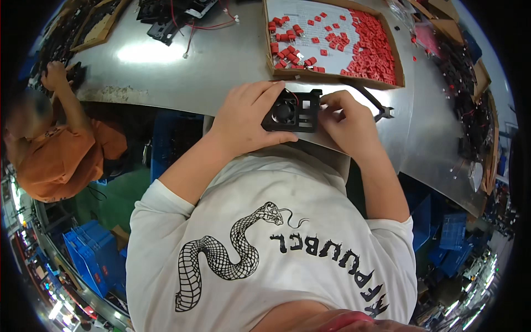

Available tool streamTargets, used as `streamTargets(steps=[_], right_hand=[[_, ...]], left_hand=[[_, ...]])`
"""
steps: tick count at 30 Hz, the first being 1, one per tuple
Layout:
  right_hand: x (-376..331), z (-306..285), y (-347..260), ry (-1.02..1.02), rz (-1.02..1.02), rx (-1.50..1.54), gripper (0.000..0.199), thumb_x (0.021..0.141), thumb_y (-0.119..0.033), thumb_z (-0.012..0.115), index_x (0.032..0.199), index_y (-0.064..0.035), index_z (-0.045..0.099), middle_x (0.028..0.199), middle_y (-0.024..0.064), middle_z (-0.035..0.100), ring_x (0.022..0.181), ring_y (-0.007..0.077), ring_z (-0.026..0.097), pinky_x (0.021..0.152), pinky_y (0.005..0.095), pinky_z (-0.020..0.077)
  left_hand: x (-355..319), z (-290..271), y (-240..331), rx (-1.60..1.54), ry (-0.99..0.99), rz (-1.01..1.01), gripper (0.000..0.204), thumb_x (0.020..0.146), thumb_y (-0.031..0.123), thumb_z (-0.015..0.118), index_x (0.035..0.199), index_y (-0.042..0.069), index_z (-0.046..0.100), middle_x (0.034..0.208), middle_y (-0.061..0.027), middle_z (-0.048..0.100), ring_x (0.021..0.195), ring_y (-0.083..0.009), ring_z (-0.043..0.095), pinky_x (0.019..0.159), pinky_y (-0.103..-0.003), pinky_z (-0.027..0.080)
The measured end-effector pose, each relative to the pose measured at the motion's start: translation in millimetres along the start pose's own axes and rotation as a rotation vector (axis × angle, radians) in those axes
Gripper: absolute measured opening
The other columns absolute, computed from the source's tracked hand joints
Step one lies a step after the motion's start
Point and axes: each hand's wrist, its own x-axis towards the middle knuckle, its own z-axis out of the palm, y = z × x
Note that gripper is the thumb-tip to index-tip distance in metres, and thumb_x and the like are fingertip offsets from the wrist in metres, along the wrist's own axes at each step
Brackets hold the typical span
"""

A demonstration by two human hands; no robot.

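A black plastic housing with a small round fan (284,111) set in it is held at the table's front edge. My left hand (247,114) grips its left side, fingers over the far edge and thumb along the near edge. A thin red wire (294,97) curves over the fan. At the housing's right end, my right hand (349,119) is closed in a pinch, with thumb and forefinger close to that edge. Whatever those fingertips hold, if anything, is hidden. Just beyond the right hand lie dark-handled cutting pliers (381,109) on the metal table.
A cardboard tray (332,78) of small red parts stands behind my hands. Black housings with red wires (166,30) lie at the far left; more dark parts (470,110) are heaped at right. A co-worker in orange (61,157) sits at left. Blue crates (91,257) stand below.
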Motion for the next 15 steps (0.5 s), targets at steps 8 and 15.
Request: streamTargets(steps=[8, 15], right_hand=[[-25.5, 28.5, 15.1, 0.148, -0.024, 0.098, 0.026, 0.080, 0.007, 0.070, 0.089, -0.0036, 0.048, 0.099, 0.0141, 0.074, 0.073, 0.0177, 0.069, 0.067, 0.0305, 0.0559], [-18.7, 12.2, 6.1, -0.071, 0.212, 0.229, 0.024, 0.082, 0.008, 0.068, 0.096, -0.0031, 0.051, 0.088, 0.0091, 0.070, 0.077, 0.0148, 0.068, 0.069, 0.0275, 0.0539]], left_hand=[[6.3, 2.9, 2.4, 0.007, -0.129, 0.059, 0.088, 0.071, 0.063, 0.080, 0.135, 0.005, 0.061, 0.125, -0.0115, 0.063, 0.110, -0.0309, 0.061, 0.095, -0.043, 0.046], [9.8, 4.8, 6.9, 0.044, -0.150, 0.004, 0.084, 0.074, 0.061, 0.079, 0.134, 0.006, 0.062, 0.126, -0.0120, 0.063, 0.108, -0.0312, 0.061, 0.095, -0.044, 0.046]])
